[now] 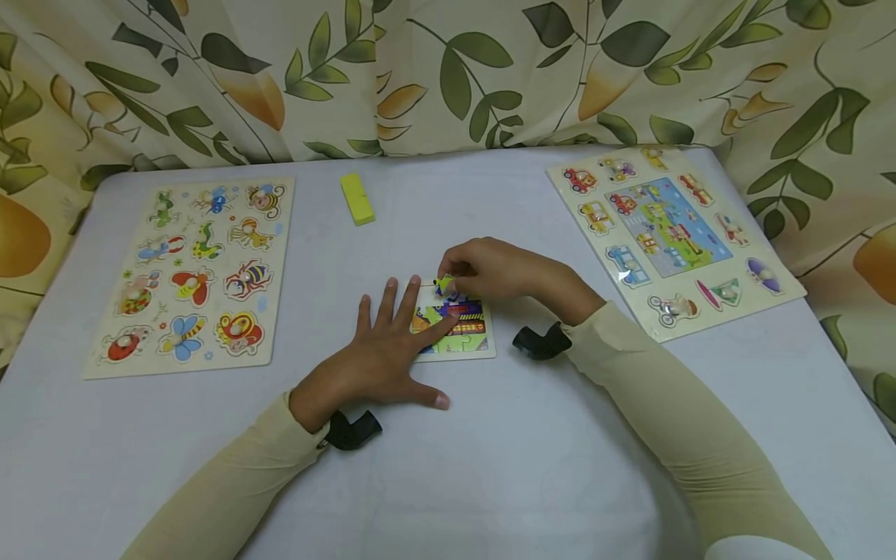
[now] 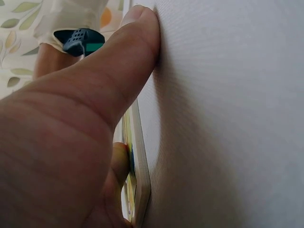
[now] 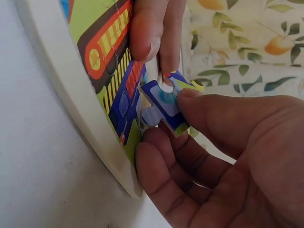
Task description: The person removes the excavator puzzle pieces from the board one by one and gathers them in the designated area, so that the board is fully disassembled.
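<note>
A small jigsaw puzzle board (image 1: 458, 356) with a pale frame lies mid-table, partly filled with colourful pieces. My left hand (image 1: 381, 354) is spread over its left side, fingers straight, one finger across the pieces and the thumb on the tablecloth. Between thumb and fingers my right hand (image 1: 490, 268) pinches a blue puzzle piece (image 3: 164, 102) with a green corner. That piece is tilted at the board's far part, beside the fitted pieces. In the left wrist view, the thumb hides most of the board (image 2: 142, 185), leaving its edge in sight.
On the left lies an insect peg puzzle board (image 1: 238, 311). A vehicle puzzle board (image 1: 665, 315) lies at the right, beyond the right forearm. A yellow-green block (image 1: 358, 199) sits near the back edge. Floral curtain (image 1: 448, 78) hangs behind the white-clothed table.
</note>
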`<state>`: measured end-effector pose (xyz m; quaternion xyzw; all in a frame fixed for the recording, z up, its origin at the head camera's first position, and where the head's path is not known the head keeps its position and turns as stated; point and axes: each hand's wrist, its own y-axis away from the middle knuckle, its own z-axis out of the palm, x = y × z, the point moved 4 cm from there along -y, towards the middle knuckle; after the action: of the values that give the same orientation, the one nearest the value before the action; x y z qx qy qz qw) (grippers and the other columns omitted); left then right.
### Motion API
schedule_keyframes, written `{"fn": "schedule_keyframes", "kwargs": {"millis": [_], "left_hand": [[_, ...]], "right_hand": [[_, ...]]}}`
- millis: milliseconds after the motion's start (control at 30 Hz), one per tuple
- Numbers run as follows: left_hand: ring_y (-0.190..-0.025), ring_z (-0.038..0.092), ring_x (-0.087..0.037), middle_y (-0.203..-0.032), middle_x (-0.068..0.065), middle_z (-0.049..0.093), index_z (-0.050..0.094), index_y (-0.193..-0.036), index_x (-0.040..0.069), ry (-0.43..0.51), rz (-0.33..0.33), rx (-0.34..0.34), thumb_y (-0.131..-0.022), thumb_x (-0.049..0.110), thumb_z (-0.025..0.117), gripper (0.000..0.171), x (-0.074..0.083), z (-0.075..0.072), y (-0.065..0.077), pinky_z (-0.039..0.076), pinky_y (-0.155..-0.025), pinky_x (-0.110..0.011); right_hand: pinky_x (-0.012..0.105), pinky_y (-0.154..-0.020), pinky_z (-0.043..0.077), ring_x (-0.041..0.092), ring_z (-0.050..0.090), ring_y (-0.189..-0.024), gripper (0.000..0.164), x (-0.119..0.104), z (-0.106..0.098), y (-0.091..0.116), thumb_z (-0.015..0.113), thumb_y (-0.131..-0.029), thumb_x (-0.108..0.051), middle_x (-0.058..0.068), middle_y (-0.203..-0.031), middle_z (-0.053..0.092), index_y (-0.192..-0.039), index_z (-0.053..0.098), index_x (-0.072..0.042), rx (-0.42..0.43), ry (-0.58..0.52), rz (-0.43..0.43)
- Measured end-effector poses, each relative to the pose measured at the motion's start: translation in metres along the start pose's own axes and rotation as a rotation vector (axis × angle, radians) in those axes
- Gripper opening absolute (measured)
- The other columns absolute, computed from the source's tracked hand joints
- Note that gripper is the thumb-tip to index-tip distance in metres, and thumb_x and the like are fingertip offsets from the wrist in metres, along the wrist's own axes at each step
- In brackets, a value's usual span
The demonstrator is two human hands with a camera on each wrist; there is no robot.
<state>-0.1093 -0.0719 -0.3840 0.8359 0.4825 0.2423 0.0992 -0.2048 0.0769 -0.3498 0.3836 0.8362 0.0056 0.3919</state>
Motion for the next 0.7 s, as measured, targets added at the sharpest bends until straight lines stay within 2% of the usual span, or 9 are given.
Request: {"fn": "schedule_keyframes", "kwargs": {"millis": [467,700], "left_hand": [[-0.138,-0.029,-0.041,-0.156,-0.013,-0.029,0.015,-0.154,0.041,-0.007,0.002,-0.002,-0.065,0.079,0.067,0.110,0.0013,-0.0013,0.0009,-0.013,-0.103,-0.068],[-0.138,-0.027,-0.043,-0.157,-0.015,-0.026,0.016,-0.154,0.040,-0.021,0.004,0.011,-0.065,0.079,0.067,0.110,0.0019,-0.0014,0.0012,-0.011,-0.103,-0.069]], "right_hand": [[0.035,-0.081,0.046,0.019,0.054,-0.088,0.020,0.0040,0.0006,0.0020,0.054,-0.099,-0.006,0.003,-0.100,0.065,-0.114,0.067,-0.007,0.004,-0.038,-0.032],[0.039,-0.094,0.043,0.020,0.056,-0.101,0.025,0.0082,-0.0036,0.0056,0.053,-0.100,-0.006,0.005,-0.115,0.066,-0.120,0.067,-0.007,0.044,-0.032,-0.039]]}}
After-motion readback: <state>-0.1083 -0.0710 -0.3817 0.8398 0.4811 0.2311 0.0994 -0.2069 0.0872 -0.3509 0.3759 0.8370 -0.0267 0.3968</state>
